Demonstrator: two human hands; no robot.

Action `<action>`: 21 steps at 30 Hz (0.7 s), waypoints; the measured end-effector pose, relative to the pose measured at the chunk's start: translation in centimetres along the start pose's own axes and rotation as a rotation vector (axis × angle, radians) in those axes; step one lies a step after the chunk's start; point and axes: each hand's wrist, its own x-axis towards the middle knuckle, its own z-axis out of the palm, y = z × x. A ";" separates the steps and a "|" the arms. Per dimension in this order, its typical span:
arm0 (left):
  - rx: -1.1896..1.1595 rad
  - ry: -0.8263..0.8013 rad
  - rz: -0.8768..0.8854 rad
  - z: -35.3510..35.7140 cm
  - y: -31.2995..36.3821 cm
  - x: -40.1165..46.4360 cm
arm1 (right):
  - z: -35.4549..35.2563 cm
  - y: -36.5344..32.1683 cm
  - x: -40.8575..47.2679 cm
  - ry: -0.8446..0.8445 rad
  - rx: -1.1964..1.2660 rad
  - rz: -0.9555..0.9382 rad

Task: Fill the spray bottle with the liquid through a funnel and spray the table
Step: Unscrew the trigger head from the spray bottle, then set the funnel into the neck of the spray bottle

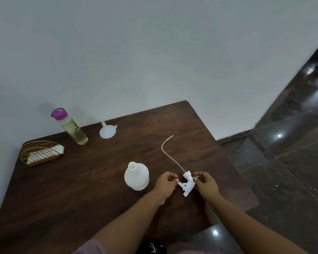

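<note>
Nearby, funnel (108,132) and napkin holder (41,153) — well apart.

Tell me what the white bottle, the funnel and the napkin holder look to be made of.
White bottle: likely matte, slightly translucent plastic with soft, dull highlights. Funnel: likely similar milky, translucent plastic. Napkin holder: thin gold-coloured wire, probably metal, judging by its fine shiny bars.

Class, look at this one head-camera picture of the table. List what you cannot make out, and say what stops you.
1. Inside of the white bottle: its cloudy wall hides any liquid.
2. Sprayer head: the left hand and right hand cover parts of it, so the nozzle is unclear.
3. Funnel: too small to see inside its spout.
4. Table: its near edge is cut off by the frame.
</note>
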 end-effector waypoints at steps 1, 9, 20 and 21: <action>0.026 0.004 0.011 0.1 -0.2 0.0 | -0.1 0.0 0.0 0.009 -0.043 -0.012; 0.124 0.044 0.088 -0.6 0.3 -0.4 | -0.2 -0.5 -0.4 -0.010 -0.436 -0.214; 0.330 0.198 0.604 -2.9 2.1 -3.6 | 2.5 -5.1 -1.9 0.090 -0.407 -0.496; 0.315 0.218 0.658 -3.3 2.5 -4.2 | 3.1 -5.9 -2.1 0.072 -0.392 -0.522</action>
